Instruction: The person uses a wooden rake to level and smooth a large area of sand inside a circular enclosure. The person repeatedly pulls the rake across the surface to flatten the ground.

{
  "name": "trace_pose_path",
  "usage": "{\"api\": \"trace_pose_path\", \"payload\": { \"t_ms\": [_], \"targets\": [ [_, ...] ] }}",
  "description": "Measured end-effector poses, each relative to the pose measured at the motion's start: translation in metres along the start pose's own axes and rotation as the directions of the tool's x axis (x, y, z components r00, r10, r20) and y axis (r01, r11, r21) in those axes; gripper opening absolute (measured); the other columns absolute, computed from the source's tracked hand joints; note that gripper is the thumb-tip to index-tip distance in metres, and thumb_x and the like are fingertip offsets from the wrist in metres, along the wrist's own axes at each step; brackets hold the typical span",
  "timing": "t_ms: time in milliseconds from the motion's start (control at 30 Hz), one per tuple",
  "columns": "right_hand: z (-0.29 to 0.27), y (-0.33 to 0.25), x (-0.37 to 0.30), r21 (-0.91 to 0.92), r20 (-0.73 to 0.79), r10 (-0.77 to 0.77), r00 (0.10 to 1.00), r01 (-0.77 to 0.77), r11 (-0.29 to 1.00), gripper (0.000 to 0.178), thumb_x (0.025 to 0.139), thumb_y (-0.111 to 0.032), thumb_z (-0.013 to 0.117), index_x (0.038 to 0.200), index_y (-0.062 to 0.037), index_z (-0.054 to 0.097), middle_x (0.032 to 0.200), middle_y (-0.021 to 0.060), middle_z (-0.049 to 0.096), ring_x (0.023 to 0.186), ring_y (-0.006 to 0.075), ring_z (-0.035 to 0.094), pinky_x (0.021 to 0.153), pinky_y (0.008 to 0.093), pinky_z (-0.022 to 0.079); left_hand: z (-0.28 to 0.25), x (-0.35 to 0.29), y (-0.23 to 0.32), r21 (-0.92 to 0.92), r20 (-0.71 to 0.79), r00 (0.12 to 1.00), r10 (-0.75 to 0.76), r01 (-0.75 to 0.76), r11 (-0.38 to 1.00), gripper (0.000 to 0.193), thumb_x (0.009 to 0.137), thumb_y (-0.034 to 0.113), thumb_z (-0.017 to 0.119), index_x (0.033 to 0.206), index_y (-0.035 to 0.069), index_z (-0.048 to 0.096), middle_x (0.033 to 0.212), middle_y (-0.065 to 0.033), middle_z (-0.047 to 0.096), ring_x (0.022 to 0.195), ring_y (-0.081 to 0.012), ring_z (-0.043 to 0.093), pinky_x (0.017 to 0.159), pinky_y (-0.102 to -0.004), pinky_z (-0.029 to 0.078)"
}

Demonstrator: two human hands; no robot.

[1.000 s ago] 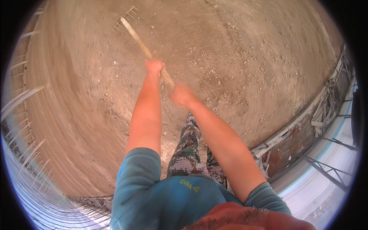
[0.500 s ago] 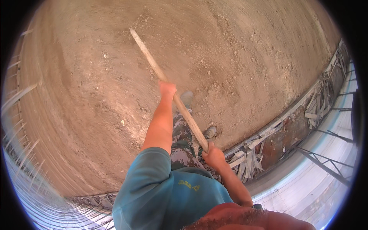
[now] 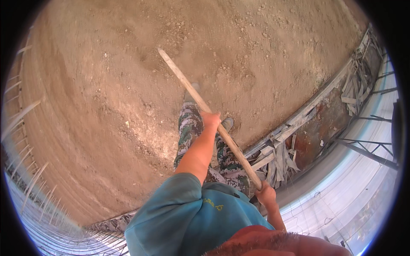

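A long pale wooden pole (image 3: 181, 78) slants from the upper left down to the lower right in front of my body. Partway along it, my left hand (image 3: 211, 119) is wrapped round the wood. My right hand (image 3: 266, 194) grips the pole close to its near end, beside my right hip. The far end lies over the brown soil (image 3: 128, 72); whatever tool head it may carry, if any, cannot be made out. My legs in camouflage trousers (image 3: 190, 121) stand below the pole, with one shoe ahead of the other.
Loose clods and small stones lie over the soil. Along the right runs a low edge (image 3: 299, 121) with torn pale strips (image 3: 275, 164) and a rusty brown panel (image 3: 307, 145). Beyond it are whitish sheeting (image 3: 341, 187) and dark metal bars (image 3: 367, 149). Curved poles (image 3: 21, 115) line the left.
Both hands have drawn the pole back toward my body and to the right. My right hand is now lower, by my hip. My far foot has shifted slightly left in view.
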State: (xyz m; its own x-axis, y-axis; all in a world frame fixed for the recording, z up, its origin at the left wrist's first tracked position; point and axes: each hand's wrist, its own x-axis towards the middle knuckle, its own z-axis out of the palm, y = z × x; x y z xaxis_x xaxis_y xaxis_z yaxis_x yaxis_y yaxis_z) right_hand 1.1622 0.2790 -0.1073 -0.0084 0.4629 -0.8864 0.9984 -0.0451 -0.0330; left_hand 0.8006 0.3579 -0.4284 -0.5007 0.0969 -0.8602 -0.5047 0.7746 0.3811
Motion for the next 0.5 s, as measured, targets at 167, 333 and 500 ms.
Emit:
{"api": "trace_pose_path", "payload": {
  "t_ms": [167, 333, 500],
  "targets": [
    [0.049, 0.068, -0.058, 0.001, -0.048, 0.179, 0.983, -0.179, 0.984, 0.028, 0.086, -0.027, 0.078, 0.108, -0.0114, 0.071, 0.098, 0.0225, 0.08, 0.099, 0.0485, 0.076, 0.088, 0.0588, 0.06, 0.014, -0.062, -0.102, 0.036, 0.161, 0.982, -0.099, 0.095, 0.995, 0.073, 0.092, 0.015, 0.091, 0.132, 0.006, 0.03, 0.104, -0.0166, 0.069, 0.066, -0.024, 0.072, 0.057, -0.0426, 0.059],
    [0.097, 0.062, -0.078, -0.006, -0.076, 0.235, 0.969, -0.236, 0.972, 0.025, 0.083, -0.025, 0.078, 0.102, -0.0112, 0.07, 0.098, 0.0221, 0.08, 0.098, 0.0491, 0.075, 0.088, 0.0592, 0.06, -0.02, -0.056, -0.117, 0.064, 0.27, 0.938, -0.216, 0.206, 0.976, 0.073, 0.095, 0.021, 0.09, 0.138, 0.012, 0.03, 0.112, -0.0143, 0.067, 0.077, -0.0228, 0.075, 0.062, -0.0455, 0.063],
    [0.126, 0.013, -0.121, 0.008, -0.096, 0.314, 0.944, -0.315, 0.949, 0.022, 0.085, -0.024, 0.075, 0.101, -0.0103, 0.071, 0.098, 0.0224, 0.079, 0.098, 0.0488, 0.075, 0.087, 0.0591, 0.06, -0.065, -0.054, -0.104, 0.171, 0.425, 0.833, -0.355, 0.312, 0.935, 0.053, 0.1, 0.026, 0.086, 0.135, 0.01, 0.05, 0.109, -0.0103, 0.072, 0.084, -0.0238, 0.077, 0.068, -0.0452, 0.065]
  ]
}}
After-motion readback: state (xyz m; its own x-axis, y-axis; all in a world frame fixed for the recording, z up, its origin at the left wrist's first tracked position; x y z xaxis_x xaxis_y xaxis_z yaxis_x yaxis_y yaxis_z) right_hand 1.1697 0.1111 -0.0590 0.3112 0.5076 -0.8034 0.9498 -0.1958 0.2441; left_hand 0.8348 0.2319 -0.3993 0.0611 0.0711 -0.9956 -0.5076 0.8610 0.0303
